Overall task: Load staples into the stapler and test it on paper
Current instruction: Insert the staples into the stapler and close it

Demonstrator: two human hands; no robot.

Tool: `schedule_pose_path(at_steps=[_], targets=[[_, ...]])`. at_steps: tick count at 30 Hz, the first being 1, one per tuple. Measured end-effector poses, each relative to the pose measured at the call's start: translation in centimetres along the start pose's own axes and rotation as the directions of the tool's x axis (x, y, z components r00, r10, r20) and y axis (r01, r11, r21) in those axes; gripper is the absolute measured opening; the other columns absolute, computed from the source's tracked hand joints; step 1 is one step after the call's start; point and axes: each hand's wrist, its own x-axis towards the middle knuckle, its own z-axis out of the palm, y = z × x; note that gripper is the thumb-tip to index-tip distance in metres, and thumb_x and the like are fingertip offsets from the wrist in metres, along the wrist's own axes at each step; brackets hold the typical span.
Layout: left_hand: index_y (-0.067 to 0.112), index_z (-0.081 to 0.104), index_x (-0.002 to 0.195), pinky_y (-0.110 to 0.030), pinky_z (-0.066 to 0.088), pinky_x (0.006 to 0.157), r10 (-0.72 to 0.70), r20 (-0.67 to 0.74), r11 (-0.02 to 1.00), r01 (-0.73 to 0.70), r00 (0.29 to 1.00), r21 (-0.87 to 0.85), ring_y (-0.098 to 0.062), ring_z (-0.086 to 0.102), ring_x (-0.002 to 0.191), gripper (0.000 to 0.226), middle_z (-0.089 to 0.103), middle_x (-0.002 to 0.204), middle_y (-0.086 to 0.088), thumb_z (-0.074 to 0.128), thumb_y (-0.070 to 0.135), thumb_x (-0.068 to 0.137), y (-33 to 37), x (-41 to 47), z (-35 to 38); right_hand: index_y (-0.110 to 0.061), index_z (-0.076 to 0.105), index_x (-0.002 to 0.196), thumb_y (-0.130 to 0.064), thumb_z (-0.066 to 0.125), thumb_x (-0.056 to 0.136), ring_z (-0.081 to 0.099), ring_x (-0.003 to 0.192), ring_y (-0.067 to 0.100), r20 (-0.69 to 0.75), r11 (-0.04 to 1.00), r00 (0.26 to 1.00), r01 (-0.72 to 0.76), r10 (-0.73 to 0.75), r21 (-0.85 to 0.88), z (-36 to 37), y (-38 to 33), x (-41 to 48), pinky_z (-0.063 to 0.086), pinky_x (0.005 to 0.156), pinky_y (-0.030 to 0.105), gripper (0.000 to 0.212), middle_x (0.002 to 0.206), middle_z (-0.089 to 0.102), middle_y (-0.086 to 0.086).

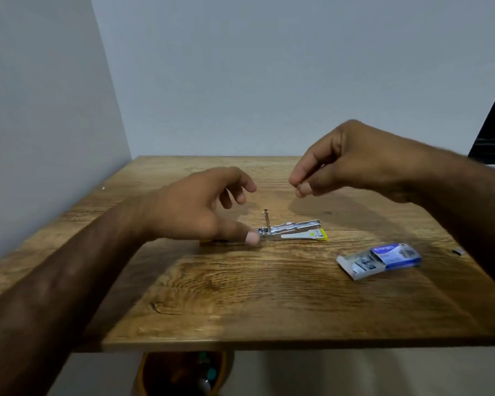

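Now, right hand (340,167): pinches staple strip (299,185).
Left hand (200,207): fingers loose, thumb steadying stapler (292,231).
Advice: lower it level into the open channel.

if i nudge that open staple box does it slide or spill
Staple box looks like light card lying flat on the wooden table, so it likely slides, not tips. Its tray sits pulled out, so the contents may spill.

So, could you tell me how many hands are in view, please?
2: the left hand touches the stapler on the table; the right hand hovers, pinching a small metal piece.
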Motion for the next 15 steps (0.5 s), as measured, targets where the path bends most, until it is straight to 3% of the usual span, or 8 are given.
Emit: schedule_pose_path(at_steps=[3, 9, 12, 15], targets=[[0.033, 0.064, 0.123, -0.02, 0.049, 0.073, 0.027, 0.131, 0.999, -0.03, 0.991, 0.022, -0.004, 0.064, 0.093, 0.063, 0.068, 0.104, 0.013, 0.085, 0.056, 0.067, 0.1, 2.1, 1.0, -0.007, 0.083, 0.088, 0.003, 0.085, 0.073, 0.075, 0.08, 0.016, 0.083, 0.999, 0.996, 0.039, -0.036, -0.038, 0.1, -0.2, 2.1, 0.062, 0.074, 0.022, 0.019, 0.084, 0.082, 0.014], [0.029, 0.076, 0.089, -0.016, 0.045, 0.052, 0.2, 0.009, 0.98, -0.2, 0.98, -0.013, 0.0, 0.059, 0.056, 0.022, 0.07, 0.072, 0.011, 0.085, 0.045, 0.076, -1.0, 3.8, 4.0, -0.006, 0.082, 0.088, 0.0, 0.085, 0.071, 0.077, 0.08, 0.016, 0.166, 0.994, 0.981, 0.098, -0.105, 0.047, 1.0, 2.3, 4.5, 0.062, 0.081, 0.029, 0.018, 0.085, 0.082, 0.015], [0.029, 0.075, 0.083, -0.017, 0.045, 0.05, 0.185, -0.05, 0.983, -0.186, 0.981, -0.006, 0.001, 0.06, 0.055, 0.023, 0.069, 0.07, 0.02, 0.078, 0.05, 0.074, -1.4, 3.9, 4.3, -0.007, 0.082, 0.088, -0.011, 0.086, 0.063, 0.078, 0.075, 0.013, 0.276, 0.992, 0.954, 0.105, -0.121, 0.074, 0.8, 3.1, 4.6, 0.063, 0.076, 0.023, 0.025, 0.08, 0.082, 0.012], [0.03, 0.076, 0.081, -0.016, 0.044, 0.049, 0.123, -0.062, 0.992, -0.124, 0.991, -0.015, 0.003, 0.06, 0.054, 0.026, 0.067, 0.066, 0.024, 0.076, 0.054, 0.07, -1.8, 4.2, 4.1, -0.013, 0.084, 0.087, -0.018, 0.086, 0.06, 0.08, 0.075, 0.021, 0.336, 0.992, 0.934, 0.113, -0.125, 0.054, 0.8, 3.6, 4.3, 0.064, 0.074, 0.025, 0.028, 0.078, 0.082, 0.011]])
